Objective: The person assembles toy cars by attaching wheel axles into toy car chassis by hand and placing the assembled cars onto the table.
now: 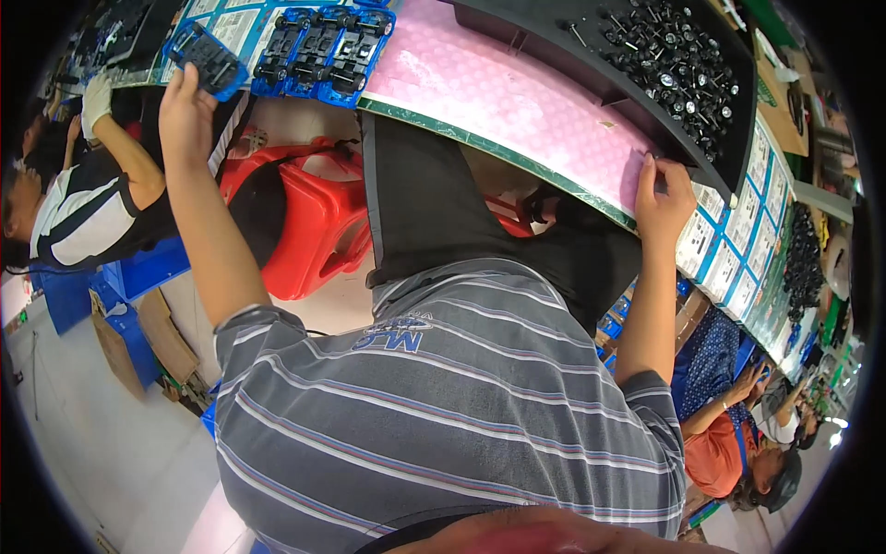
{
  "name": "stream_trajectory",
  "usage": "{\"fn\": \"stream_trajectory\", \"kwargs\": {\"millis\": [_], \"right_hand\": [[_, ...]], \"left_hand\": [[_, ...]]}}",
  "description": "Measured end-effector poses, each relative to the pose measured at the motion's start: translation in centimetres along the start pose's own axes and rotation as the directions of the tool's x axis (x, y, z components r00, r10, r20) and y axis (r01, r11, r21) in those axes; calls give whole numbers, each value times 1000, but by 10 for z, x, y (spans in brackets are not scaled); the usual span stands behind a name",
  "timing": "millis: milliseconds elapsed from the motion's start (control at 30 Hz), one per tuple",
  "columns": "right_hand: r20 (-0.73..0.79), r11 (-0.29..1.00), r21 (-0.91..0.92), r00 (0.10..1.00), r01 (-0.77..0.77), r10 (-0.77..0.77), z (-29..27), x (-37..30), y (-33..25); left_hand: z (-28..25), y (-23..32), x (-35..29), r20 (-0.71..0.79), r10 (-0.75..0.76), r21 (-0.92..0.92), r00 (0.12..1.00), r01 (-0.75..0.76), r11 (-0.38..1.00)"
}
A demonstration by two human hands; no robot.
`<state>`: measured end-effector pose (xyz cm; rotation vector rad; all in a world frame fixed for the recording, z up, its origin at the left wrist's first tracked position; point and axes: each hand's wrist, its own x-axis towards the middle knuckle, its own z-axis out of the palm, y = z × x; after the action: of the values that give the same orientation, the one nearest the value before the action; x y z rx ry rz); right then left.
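At the upper left, my left hand (189, 120) grips a blue toy car (210, 63) by its near end, its black underside turned up and no wheels seen on it. Right beside it, several blue toy cars (323, 54) lie in a row, undersides up, with black wheels fitted. My right hand (666, 196) rests at the right end of the pink bubble-wrap mat (480, 88), its thumb and fingers pinched together. Whatever it may hold is too small to make out. Just beyond it stands a black tray (554, 69) with many wheel-and-axle pieces (678, 78).
Printed sheets with blue borders (729, 245) cover the table to the right and far left. A red plastic chair (318, 217) stands below the table edge. Co-workers sit on both sides, one wearing a white glove (95, 102) at left, another in orange (715, 452) at right.
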<state>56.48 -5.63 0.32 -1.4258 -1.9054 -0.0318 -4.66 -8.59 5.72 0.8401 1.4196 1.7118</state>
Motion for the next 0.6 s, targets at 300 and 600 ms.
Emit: {"fn": "stream_trajectory", "kwargs": {"millis": [300,600], "right_hand": [[23,999,26,999,-44,44,1,-4,10],[-16,994,111,1000,-22,24,-1,-1,6]], "left_hand": [[-69,-63,104,-85,-279,384,957,290,877],[-30,-75,88,-96,-176,398,980,200,895]]}}
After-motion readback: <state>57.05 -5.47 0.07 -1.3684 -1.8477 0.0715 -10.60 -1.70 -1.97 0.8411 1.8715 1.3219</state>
